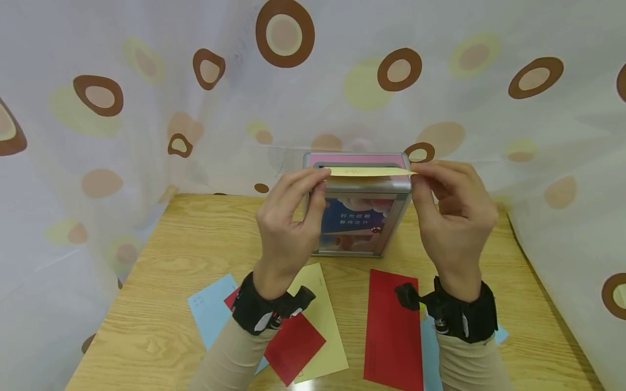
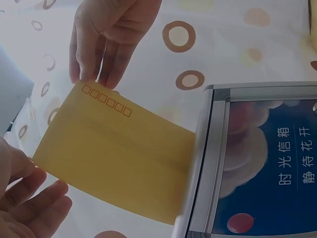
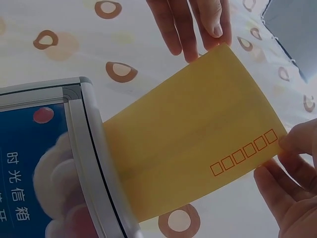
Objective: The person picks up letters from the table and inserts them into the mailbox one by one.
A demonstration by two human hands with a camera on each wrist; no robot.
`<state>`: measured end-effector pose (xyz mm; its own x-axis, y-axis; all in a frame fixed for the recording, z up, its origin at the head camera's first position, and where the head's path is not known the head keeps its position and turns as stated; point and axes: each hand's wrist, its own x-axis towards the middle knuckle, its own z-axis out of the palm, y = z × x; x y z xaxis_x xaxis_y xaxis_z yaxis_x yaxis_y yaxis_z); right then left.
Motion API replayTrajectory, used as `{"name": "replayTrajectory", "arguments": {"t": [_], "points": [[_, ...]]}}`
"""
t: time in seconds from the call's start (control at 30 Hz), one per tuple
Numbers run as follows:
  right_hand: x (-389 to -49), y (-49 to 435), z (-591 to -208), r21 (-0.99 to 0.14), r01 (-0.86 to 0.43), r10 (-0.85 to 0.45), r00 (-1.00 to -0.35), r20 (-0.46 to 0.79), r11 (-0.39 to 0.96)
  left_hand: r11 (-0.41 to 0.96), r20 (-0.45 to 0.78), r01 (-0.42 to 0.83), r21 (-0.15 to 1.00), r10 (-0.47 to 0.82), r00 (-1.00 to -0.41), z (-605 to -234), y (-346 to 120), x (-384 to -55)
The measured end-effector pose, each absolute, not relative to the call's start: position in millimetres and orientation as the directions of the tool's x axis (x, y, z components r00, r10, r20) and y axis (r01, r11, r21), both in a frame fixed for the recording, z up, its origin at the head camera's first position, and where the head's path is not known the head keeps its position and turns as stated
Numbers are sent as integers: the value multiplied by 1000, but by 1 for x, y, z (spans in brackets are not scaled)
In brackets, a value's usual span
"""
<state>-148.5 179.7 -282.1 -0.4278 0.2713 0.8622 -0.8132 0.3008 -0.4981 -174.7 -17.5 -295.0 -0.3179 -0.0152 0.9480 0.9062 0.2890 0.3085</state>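
Note:
A yellow envelope [image 1: 368, 172] stands above a metal-framed letter box [image 1: 357, 188] with a pink top and a blue printed front. Its lower edge reaches the slot at the top, as the left wrist view shows; a row of small red squares lies along the upper part of the envelope [image 2: 124, 153]. My left hand [image 1: 292, 225] pinches one upper corner between thumb and fingers. At the opposite upper corner, my right hand [image 1: 454, 214] pinches the paper the same way. Whatever part is inside the slot is hidden.
On the wooden table [image 1: 161, 271] lie more envelopes: a light blue one [image 1: 207, 304], a small red one [image 1: 295, 347] over a pale yellow one [image 1: 325, 320], and a large red one [image 1: 391, 336] beside another blue one [image 1: 430, 353]. A patterned curtain [image 1: 332, 108] surrounds the table.

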Motion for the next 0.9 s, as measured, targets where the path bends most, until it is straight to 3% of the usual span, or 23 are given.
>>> {"name": "replayTrajectory", "arguments": {"t": [0.9], "points": [[-152, 178, -286, -518, -807, 300, -438, 847, 284, 307, 936, 891, 335, 2, -352, -304, -18, -180]]}}
